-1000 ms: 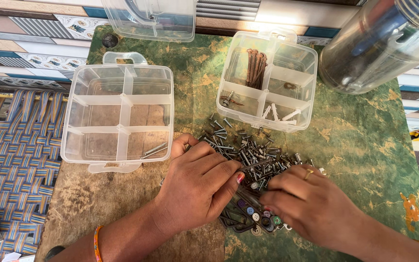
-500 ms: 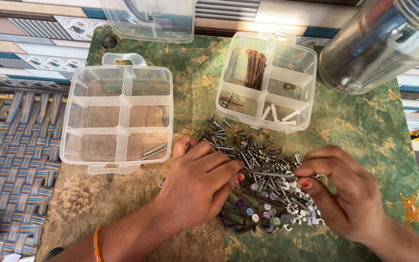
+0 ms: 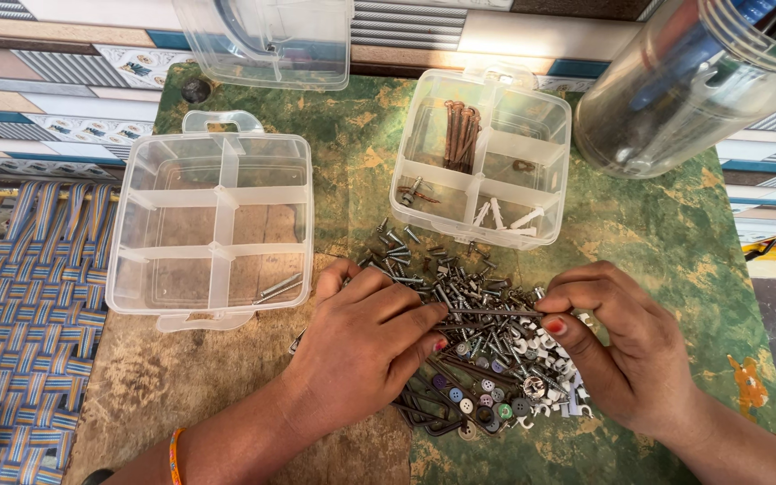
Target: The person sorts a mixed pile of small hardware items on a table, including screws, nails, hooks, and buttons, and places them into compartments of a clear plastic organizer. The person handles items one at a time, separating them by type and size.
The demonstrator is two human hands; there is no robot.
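A long thin nail [image 3: 494,313] is held level between my two hands, just above a pile of screws [image 3: 460,287], buttons [image 3: 482,400] and white clips [image 3: 550,359] on the green table [image 3: 675,242]. My left hand [image 3: 365,346] pinches its left end. My right hand [image 3: 626,346] pinches its right end with thumb and forefinger. Both hands rest over the pile.
A clear divided box [image 3: 213,220] with two long nails in one cell stands at the left. Behind the pile, a second divided box [image 3: 482,157] holds rusty nails, screws and white plugs. A clear jar [image 3: 689,81] lies at the back right, a clear lid [image 3: 267,36] at the back.
My right hand has lifted off the pile and taken the nail's right end. The nail now spans both hands. The view has tilted slightly.
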